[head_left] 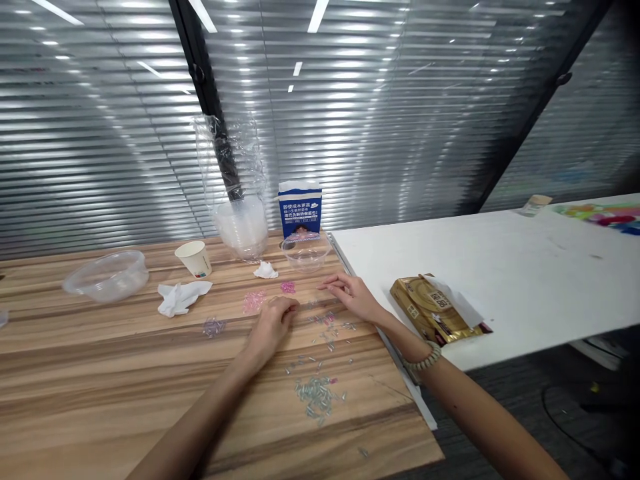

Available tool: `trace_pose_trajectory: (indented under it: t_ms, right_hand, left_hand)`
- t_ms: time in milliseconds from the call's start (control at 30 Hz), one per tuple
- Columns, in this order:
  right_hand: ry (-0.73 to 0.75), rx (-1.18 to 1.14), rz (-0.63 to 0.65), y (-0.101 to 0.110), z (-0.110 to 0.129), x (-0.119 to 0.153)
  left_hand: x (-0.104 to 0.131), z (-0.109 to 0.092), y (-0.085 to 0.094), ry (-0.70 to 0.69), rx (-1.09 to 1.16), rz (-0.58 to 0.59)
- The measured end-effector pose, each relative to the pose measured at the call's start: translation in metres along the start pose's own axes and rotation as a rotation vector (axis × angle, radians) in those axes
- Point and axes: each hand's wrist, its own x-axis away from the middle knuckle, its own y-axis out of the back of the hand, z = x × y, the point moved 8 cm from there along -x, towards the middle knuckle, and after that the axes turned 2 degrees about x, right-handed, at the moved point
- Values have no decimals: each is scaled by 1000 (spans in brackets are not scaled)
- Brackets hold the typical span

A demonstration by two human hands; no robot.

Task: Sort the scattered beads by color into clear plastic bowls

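Observation:
My left hand (273,323) rests on the wooden table with its fingers curled together. What it holds, if anything, is hidden. Close by it lie a pile of pale pink beads (255,301) and a small pile of bright pink beads (288,287). My right hand (354,297) reaches in from the right, fingers stretched out and slightly apart just above the tabletop. Between and below the hands are scattered clear and pink tube-shaped beads (327,320). Nearer me sits a larger pile of clear beads (316,397). Purple beads (213,327) form another pile to the left.
Along the back stand a clear plastic bowl (306,257), a blue carton (300,212), bagged plastic bowls (243,228) and a paper cup (195,260). A plastic lid or bowl (107,277) and crumpled tissues (183,298) lie left. A gold tissue pack (435,307) lies on the white table.

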Motion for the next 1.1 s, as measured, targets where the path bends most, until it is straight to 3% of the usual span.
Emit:
trace_pose_trajectory:
  t_ms: [267,467,633,767,867,1100]
  right_hand:
    - [115,93,89,-5,5,4]
    - [184,190,142,-4,4,8]
    - [179,234,200,-10,5,10]
    - [211,301,229,-15,9,11]
    - [232,347,248,-17,10,11]
    - [233,350,274,-20,11,11]
  left_hand:
    - [5,18,25,-22,-373,95]
    - [6,22,34,-20,-451,21]
    - [8,4,23,-70,-292,-51]
    - [9,-17,-2,-94,-75,79]
    - [10,-27,-15,-110,-45,177]
    - [11,-22,-17,-81,2,191]
